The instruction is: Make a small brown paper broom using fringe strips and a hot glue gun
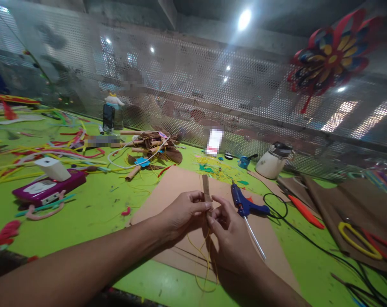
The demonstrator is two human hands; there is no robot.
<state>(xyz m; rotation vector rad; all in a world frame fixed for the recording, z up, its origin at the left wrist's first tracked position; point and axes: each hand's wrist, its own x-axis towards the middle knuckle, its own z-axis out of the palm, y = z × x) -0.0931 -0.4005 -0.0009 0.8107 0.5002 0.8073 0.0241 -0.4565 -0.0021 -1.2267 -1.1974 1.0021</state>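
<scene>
My left hand (pixel 187 212) pinches a narrow brown strip (pixel 206 187), which looks like cardboard or stiff paper and stands upright above the fingers. From the other side my right hand (pixel 228 228) closes its fingers around the strip's lower end. A thin yellow string (pixel 202 256) hangs from between the fingers in loose loops. Both hands are over a flat sheet of brown cardboard (pixel 167 192). Just right of my right hand lies a blue hot glue gun (pixel 244 202) with a clear glue stick (pixel 254 238) poking out of its back.
Scissors with yellow and red handles (pixel 359 241) and an orange cutter (pixel 306 212) lie right. A cream kettle-like pot (pixel 273 162) stands behind. Left are a purple power strip (pixel 49 187), coloured pipe cleaners (pixel 62 151) and rolled brown pieces (pixel 151 147). A perforated screen (pixel 187 85) closes the back.
</scene>
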